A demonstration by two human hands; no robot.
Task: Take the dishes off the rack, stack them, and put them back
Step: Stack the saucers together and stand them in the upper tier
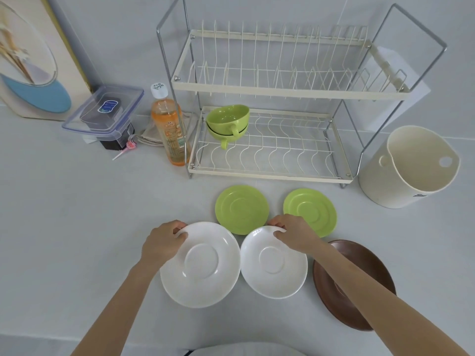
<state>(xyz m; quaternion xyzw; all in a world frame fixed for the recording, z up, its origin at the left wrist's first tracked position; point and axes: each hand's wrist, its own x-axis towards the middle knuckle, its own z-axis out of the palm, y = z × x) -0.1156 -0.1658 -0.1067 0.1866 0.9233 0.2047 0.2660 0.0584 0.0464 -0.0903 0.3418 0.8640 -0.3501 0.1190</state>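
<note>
Two white saucers lie side by side on the counter. My left hand (164, 242) pinches the far left rim of the larger white saucer (203, 268). My right hand (293, 232) pinches the far rim of the smaller white saucer (275, 265). Behind them lie two green saucers, one (241, 208) to the left and the other (312, 210) to the right. A brown plate (365, 263) rests at the right, partly under my right forearm. The two-tier rack (267, 173) stands behind; two stacked green cups (227, 122) sit on the left of its lower shelf.
An orange bottle (168, 127) stands against the rack's left side, with a lidded plastic box (105, 111) and a folded cloth (151, 137) further left. A cream bucket (408, 168) stands right of the rack. A framed picture (28, 57) leans at the far left.
</note>
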